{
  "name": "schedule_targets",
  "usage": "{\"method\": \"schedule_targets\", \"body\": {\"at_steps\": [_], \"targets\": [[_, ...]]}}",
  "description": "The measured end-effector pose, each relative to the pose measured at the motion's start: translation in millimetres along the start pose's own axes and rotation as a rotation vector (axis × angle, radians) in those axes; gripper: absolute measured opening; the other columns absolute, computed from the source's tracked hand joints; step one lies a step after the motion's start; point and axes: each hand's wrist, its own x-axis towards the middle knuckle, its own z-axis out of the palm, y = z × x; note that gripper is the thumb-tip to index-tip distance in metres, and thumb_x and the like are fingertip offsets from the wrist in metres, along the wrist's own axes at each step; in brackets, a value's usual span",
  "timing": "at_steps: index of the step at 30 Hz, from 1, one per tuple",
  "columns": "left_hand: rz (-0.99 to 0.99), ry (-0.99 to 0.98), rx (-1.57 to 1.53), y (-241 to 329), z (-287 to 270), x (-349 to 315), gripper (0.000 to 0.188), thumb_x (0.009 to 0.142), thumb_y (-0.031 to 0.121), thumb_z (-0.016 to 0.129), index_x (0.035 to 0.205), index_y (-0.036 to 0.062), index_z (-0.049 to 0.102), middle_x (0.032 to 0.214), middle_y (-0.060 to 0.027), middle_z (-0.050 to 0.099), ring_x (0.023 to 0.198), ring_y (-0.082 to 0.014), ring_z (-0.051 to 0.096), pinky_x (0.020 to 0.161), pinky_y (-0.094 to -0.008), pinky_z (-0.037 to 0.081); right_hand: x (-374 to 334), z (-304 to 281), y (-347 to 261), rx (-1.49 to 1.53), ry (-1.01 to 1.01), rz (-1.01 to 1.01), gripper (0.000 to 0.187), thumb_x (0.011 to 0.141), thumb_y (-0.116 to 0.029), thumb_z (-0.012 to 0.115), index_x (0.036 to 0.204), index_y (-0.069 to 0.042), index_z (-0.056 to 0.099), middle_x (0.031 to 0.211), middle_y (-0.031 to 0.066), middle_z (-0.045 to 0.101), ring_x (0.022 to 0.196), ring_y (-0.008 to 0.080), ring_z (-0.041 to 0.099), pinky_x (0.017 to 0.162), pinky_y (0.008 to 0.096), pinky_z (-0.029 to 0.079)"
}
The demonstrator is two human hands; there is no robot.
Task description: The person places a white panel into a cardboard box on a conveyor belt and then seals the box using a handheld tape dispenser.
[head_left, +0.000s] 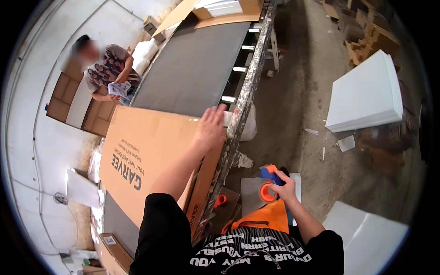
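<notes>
A large brown cardboard box with dark print lies on the conveyor belt to my left. My left hand rests on the box's far right corner, its fingers stretched out and slightly blurred. My right hand is low beside the conveyor, wrapped round the handle of a tape dispenser. The dispenser is blue and orange, with an orange ring at its roll. It is held in front of my body, apart from the box.
Across the belt stands a co-worker holding papers. An open carton with white sheets sits at the far end. White foam boards and flattened cardboard are on the right. The conveyor's metal rail runs beside me.
</notes>
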Motion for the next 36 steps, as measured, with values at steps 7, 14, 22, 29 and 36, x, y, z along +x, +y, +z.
{"method": "schedule_targets", "body": {"at_steps": [7, 14, 22, 29, 36], "targets": [[-0.536, -0.065, -0.506, 22, -20, -54, 0.106, 0.075, 0.048, 0.073, 0.148, -0.0052, 0.018, 0.155, -0.023, 0.022, 0.144, -0.0375, 0.022, 0.118, -0.0465, 0.016, 128, -15, -51, 0.034, -0.317, 0.077, 0.062, 0.068, -0.011, 0.073, 0.125, 0.006, 0.057, 0.114, 0.0081, 0.067, 0.098, 0.0107, 0.062, 0.087, 0.0236, 0.047], [-0.909, -0.253, -0.645, 14, -32, -28, 0.123, 0.067, 0.065, 0.073, 0.145, -0.0121, 0.017, 0.153, -0.0295, 0.018, 0.145, -0.0408, 0.012, 0.119, -0.049, 0.012, 310, 106, -112, 0.275, -0.907, 0.247, 0.057, 0.077, -0.002, 0.065, 0.132, 0.004, 0.054, 0.109, 0.0097, 0.067, 0.097, 0.0127, 0.062, 0.089, 0.0262, 0.049], [-1.029, -0.279, -0.632, 9, -22, -42, 0.126, 0.068, 0.077, 0.06, 0.143, -0.0156, 0.018, 0.153, -0.0324, 0.014, 0.143, -0.0483, 0.01, 0.118, -0.0528, 0.009, 350, 154, -156, -0.252, -1.595, 0.15, 0.056, 0.065, -0.005, 0.074, 0.12, -0.012, 0.068, 0.09, 0.0033, 0.073, 0.074, 0.0066, 0.063, 0.071, 0.0254, 0.053], [-0.999, -0.298, -0.655, 13, -18, -44, 0.124, 0.07, 0.076, 0.06, 0.143, -0.0154, 0.018, 0.153, -0.0331, 0.014, 0.143, -0.0497, 0.009, 0.116, -0.0562, 0.009, 245, 137, -158, -0.625, -1.52, -0.138, 0.051, 0.061, -0.033, 0.07, 0.109, -0.015, 0.072, 0.089, 0.0183, 0.07, 0.083, 0.0306, 0.068, 0.074, 0.0392, 0.052], [-1.033, -0.25, -0.633, 14, -16, -43, 0.124, 0.067, 0.067, 0.07, 0.144, -0.0136, 0.016, 0.153, -0.0325, 0.013, 0.143, -0.0491, 0.009, 0.116, -0.0562, 0.01, 235, 125, -145, -0.721, -1.39, -0.587, 0.036, 0.06, -0.029, 0.067, 0.092, -0.013, 0.074, 0.082, 0.0139, 0.067, 0.083, 0.0339, 0.067, 0.07, 0.0438, 0.055]]}}
